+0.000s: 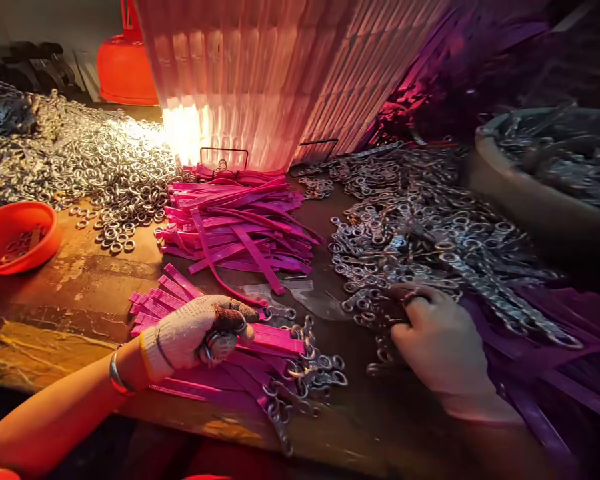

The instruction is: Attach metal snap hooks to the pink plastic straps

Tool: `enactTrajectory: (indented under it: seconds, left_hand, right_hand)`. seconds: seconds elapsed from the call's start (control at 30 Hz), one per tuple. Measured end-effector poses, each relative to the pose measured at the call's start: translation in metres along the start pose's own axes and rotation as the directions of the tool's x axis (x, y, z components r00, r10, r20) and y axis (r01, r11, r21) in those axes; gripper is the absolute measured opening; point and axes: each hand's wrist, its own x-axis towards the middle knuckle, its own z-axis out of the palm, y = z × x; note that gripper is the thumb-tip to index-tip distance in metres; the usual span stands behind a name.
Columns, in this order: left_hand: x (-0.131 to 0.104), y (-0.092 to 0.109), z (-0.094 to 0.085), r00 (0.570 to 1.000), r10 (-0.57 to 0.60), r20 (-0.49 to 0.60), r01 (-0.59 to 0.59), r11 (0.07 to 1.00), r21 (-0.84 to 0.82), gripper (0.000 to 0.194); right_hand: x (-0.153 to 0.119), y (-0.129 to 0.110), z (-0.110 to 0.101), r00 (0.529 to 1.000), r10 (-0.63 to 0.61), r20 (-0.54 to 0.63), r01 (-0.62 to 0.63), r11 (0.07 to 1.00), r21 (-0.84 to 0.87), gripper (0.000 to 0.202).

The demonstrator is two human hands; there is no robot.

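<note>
My left hand (200, 333), in a white dotted work glove with dark fingertips, is closed around a few metal rings (214, 348). It rests over a bundle of pink straps (200, 387), several of which end in metal snap hooks (325, 370). One pink strap with a hook (283, 312) runs past its fingertips; whether they grip it I cannot tell. My right hand (437, 340) has its fingers curled at the near edge of a heap of snap hooks (395, 240). What its fingertips hold is hidden. Another stack of pink straps (240, 227) lies between and beyond the hands.
Loose metal rings (130, 157) are heaped at the back left beside an orange bowl (53, 233). A corrugated translucent panel (260, 80) stands behind, brightly lit, near a red container (125, 70). At right are a large tub (510, 167) of metal parts and purple straps (545, 373).
</note>
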Motion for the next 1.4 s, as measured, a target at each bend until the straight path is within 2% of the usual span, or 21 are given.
enactTrajectory:
  seconds: [0.1, 0.17, 0.27, 0.33, 0.47, 0.63, 0.7, 0.77, 0.8, 0.87, 0.9, 0.97, 1.03, 1.07, 1.1, 1.17, 1.23, 1.27, 1.33, 1.37, 1.4]
  left_hand:
    - [-0.003, -0.002, 0.005, 0.997, 0.061, -0.055, -0.051, 0.986, 0.161, 0.030]
    - [-0.001, -0.002, 0.008, 0.992, 0.096, -0.081, -0.078, 0.975, 0.207, 0.036]
    - [0.003, -0.003, 0.010, 0.994, 0.085, -0.062, -0.076, 0.989, 0.124, 0.038]
    - [0.005, -0.002, 0.009, 0.999, 0.038, -0.030, -0.036, 0.998, 0.044, 0.040]
    - [0.002, -0.002, 0.007, 0.999, -0.031, -0.029, 0.026, 0.990, -0.138, 0.029]
    - [0.004, -0.015, 0.014, 0.985, 0.173, -0.008, -0.168, 0.949, -0.268, 0.036]
    - [0.006, -0.022, 0.016, 0.976, 0.217, -0.030, -0.217, 0.940, -0.262, 0.041]
    - [0.006, -0.025, 0.016, 0.963, 0.254, -0.090, -0.267, 0.944, -0.195, 0.040]
    - [0.005, -0.024, 0.014, 0.953, 0.280, -0.117, -0.293, 0.949, -0.112, 0.038]
    - [0.001, -0.019, 0.007, 0.926, 0.359, -0.119, -0.339, 0.927, 0.162, 0.035]
    - [-0.002, -0.015, 0.003, 0.911, 0.403, -0.086, -0.357, 0.877, 0.322, 0.032]
    - [-0.006, -0.008, -0.003, 0.885, 0.465, 0.019, -0.387, 0.713, 0.584, 0.021]
    - [-0.009, -0.004, -0.007, 0.855, 0.511, 0.089, -0.407, 0.556, 0.725, 0.013]
    - [-0.010, -0.003, -0.007, 0.846, 0.526, 0.093, -0.407, 0.521, 0.750, 0.013]
    - [-0.011, -0.004, -0.006, 0.848, 0.525, 0.074, -0.397, 0.535, 0.746, 0.016]
    - [-0.012, -0.008, -0.004, 0.889, 0.457, -0.009, -0.351, 0.695, 0.628, 0.024]
    - [-0.012, -0.013, -0.001, 0.942, 0.330, -0.067, -0.276, 0.869, 0.410, 0.032]
    - [-0.011, -0.015, 0.000, 0.954, 0.289, -0.084, -0.251, 0.919, 0.302, 0.035]
    - [-0.009, -0.017, 0.000, 0.947, 0.292, -0.136, -0.273, 0.951, 0.145, 0.039]
    - [-0.008, -0.017, -0.002, 0.931, 0.320, -0.177, -0.308, 0.947, 0.094, 0.038]
    - [-0.007, -0.015, -0.004, 0.914, 0.343, -0.218, -0.343, 0.939, 0.038, 0.036]
  right_hand:
    - [-0.012, -0.031, -0.003, 0.998, 0.008, -0.065, 0.010, 0.962, 0.274, 0.039]
    - [-0.018, -0.064, -0.008, 0.991, -0.105, -0.080, 0.131, 0.863, 0.488, 0.045]
    - [-0.023, -0.116, -0.020, 0.961, -0.245, -0.124, 0.266, 0.717, 0.645, 0.039]
    - [-0.023, -0.140, -0.027, 0.966, -0.225, -0.127, 0.246, 0.655, 0.715, 0.035]
    - [-0.021, -0.161, -0.033, 0.985, -0.174, 0.023, 0.076, 0.541, 0.838, 0.037]
    - [-0.016, -0.174, -0.030, 0.984, -0.164, 0.069, 0.018, 0.478, 0.878, 0.029]
    - [-0.014, -0.178, -0.028, 0.986, -0.149, 0.072, 0.012, 0.497, 0.868, 0.025]
    - [-0.012, -0.179, -0.027, 0.983, -0.154, 0.094, 0.013, 0.582, 0.813, 0.022]
    - [-0.011, -0.179, -0.027, 0.979, -0.170, 0.110, 0.028, 0.650, 0.759, 0.021]
    - [-0.009, -0.176, -0.032, 0.962, -0.236, 0.138, 0.109, 0.794, 0.598, 0.017]
    - [-0.007, -0.175, -0.035, 0.945, -0.283, 0.162, 0.167, 0.848, 0.503, 0.016]
    - [-0.002, -0.171, -0.045, 0.897, -0.377, 0.231, 0.285, 0.893, 0.348, 0.018]
    - [0.003, -0.168, -0.055, 0.844, -0.447, 0.297, 0.363, 0.883, 0.297, 0.018]
    - [0.005, -0.167, -0.058, 0.827, -0.469, 0.312, 0.375, 0.871, 0.316, 0.016]
    - [0.007, -0.166, -0.060, 0.816, -0.486, 0.312, 0.369, 0.855, 0.366, 0.013]
    - [0.007, -0.165, -0.057, 0.816, -0.511, 0.271, 0.320, 0.789, 0.524, 0.017]
    - [0.003, -0.167, -0.048, 0.854, -0.497, 0.152, 0.296, 0.705, 0.645, 0.021]
    - [0.001, -0.170, -0.042, 0.879, -0.471, 0.070, 0.314, 0.685, 0.657, 0.019]
    - [-0.004, -0.179, -0.033, 0.914, -0.399, -0.071, 0.354, 0.701, 0.619, 0.014]
    - [-0.004, -0.184, -0.031, 0.925, -0.368, -0.088, 0.343, 0.715, 0.610, 0.015]
    - [-0.002, -0.189, -0.030, 0.935, -0.351, -0.054, 0.304, 0.711, 0.634, 0.017]
